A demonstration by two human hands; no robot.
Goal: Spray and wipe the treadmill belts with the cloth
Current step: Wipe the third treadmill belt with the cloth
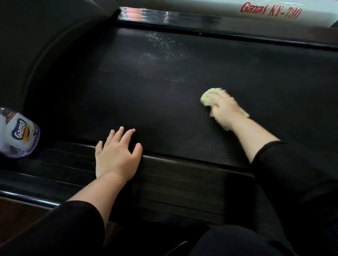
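The black treadmill belt (146, 99) fills the middle of the head view, with a patch of pale spray droplets (160, 47) on its far part. My right hand (224, 109) presses a yellow-green cloth (208, 96) onto the belt at centre right; the hand is blurred and covers most of the cloth. My left hand (116, 154) lies flat with fingers spread, palm on the near side rail (181, 179) and fingertips on the belt edge. A clear spray bottle (13, 133) with a "Ganso" label lies at the left on the rail.
The far side rail (170, 16) is glossy, with a white treadmill cover lettered "Ganas KY-730" (270, 9) beyond it. A curved black motor hood (41, 43) rises at the left. Wooden floor (3, 217) shows at the lower left. My dark-clad knees fill the bottom.
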